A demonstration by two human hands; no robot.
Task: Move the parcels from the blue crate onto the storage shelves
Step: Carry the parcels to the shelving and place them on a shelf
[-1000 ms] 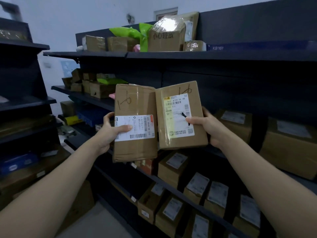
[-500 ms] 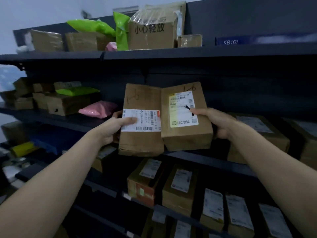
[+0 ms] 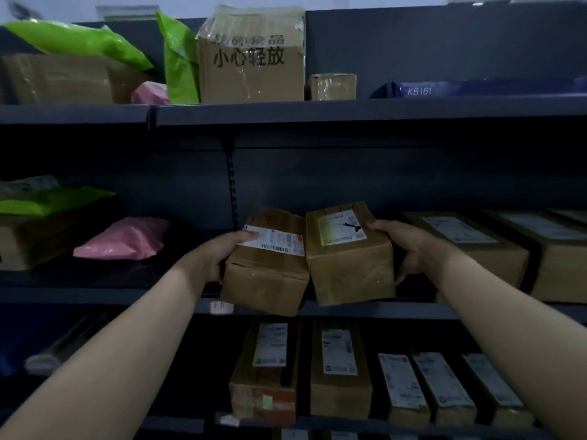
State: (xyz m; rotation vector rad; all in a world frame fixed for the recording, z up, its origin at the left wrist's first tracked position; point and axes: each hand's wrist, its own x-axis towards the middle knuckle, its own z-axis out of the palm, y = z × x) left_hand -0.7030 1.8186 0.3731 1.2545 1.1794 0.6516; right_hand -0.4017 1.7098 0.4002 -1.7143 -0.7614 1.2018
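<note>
We hold one box (image 3: 265, 274) in our left hand (image 3: 219, 255) and another box (image 3: 351, 265) in our right hand (image 3: 409, 246), both at the middle shelf (image 3: 95, 295) edge.

Black characters 小心轻放 printed on the tall tape-wrapped brown cardboard box (image 3: 251, 58) above me, white KB161 on the flat dark blue package (image 3: 476, 88) beside it, labels on the parcels I hold too blurred to read
</note>
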